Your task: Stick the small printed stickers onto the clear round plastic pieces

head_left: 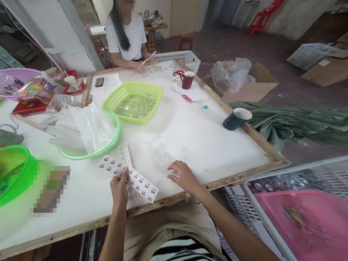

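While my left hand [119,188] pinches a sticker sheet [129,177] near the table's wooden edge [174,198], my right hand [185,177] rests released, flat on bare white tabletop [206,141].

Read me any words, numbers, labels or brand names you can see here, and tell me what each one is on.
No text here can be read.
Sticker sheet in the left hand: rows of small dark printed marks, too small to read.
Colourful packet at the table's far left: print too blurred to read.
Cardboard box on the floor: pale label, unreadable.
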Available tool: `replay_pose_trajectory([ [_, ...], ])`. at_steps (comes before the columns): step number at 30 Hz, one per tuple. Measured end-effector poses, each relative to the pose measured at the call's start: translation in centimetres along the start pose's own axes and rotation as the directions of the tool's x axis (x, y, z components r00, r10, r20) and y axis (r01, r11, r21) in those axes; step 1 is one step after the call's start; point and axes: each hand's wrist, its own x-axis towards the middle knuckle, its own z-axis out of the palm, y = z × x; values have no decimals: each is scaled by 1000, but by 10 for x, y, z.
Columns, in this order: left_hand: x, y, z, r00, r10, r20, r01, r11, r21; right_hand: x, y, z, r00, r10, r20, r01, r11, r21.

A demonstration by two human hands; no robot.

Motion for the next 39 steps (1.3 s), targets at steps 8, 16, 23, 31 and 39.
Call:
replay_pose_trajectory([
  [8, -2, 2, 1, 999, -50, -19, 49, 998, -51, 0, -11, 11, 998, -46, 52, 52, 991, -125],
  [16, -3, 4, 4, 996, -87, -18, 84, 990, -114, -7, -31, 12, 966, -178, 189, 190, 981, -48],
  [23, -3, 5, 4, 995, -93, -33, 87, 986, -142, -8, -44, 25, 947, -107, 302, 116, 993, -12],
  [31, -6, 9, 4, 994, -106, -27, 100, 981, -165, -5, -53, 22, 955, 71, 287, -125, 977, 174],
  [39, -5, 12, 6, 985, -127, -113, 99, 969, -224, 0, -36, 13, 989, 93, 114, -103, 991, 86],
])
